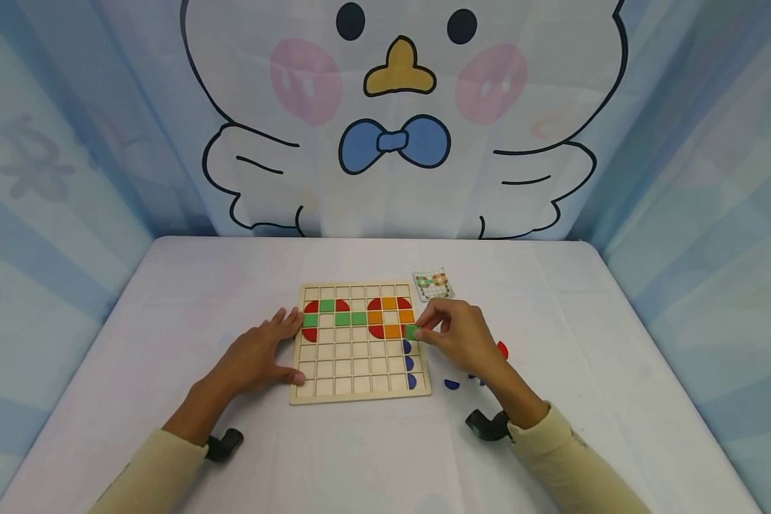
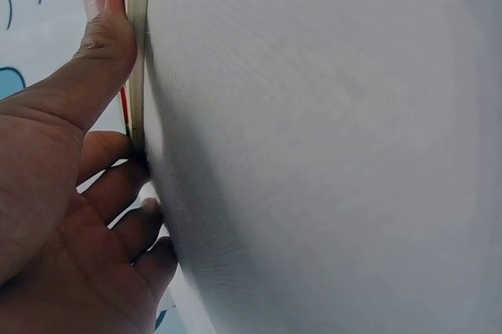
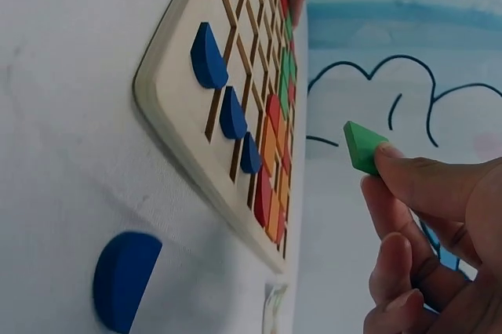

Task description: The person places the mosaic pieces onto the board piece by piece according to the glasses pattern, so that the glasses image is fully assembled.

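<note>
A wooden grid board point(image 1: 360, 369) lies on the table, with red, green and orange pieces in its upper rows. Three blue half-circle pieces point(image 1: 410, 363) sit down its right column. My right hand point(image 1: 459, 332) pinches a green square piece point(image 3: 364, 146) between thumb and fingertips, raised over the board's right edge. My left hand point(image 1: 257, 353) rests at the board's left side, fingers spread along the edge. In the left wrist view, its thumb point(image 2: 102, 36) lies against the board's rim.
Behind the right hand lies a small pattern card point(image 1: 433, 284). To the board's right are a loose blue half-circle point(image 1: 452, 384) and a red piece point(image 1: 502, 350), with more blue bits partly hidden by the right forearm. A printed curtain point(image 1: 392, 200) hangs behind the table.
</note>
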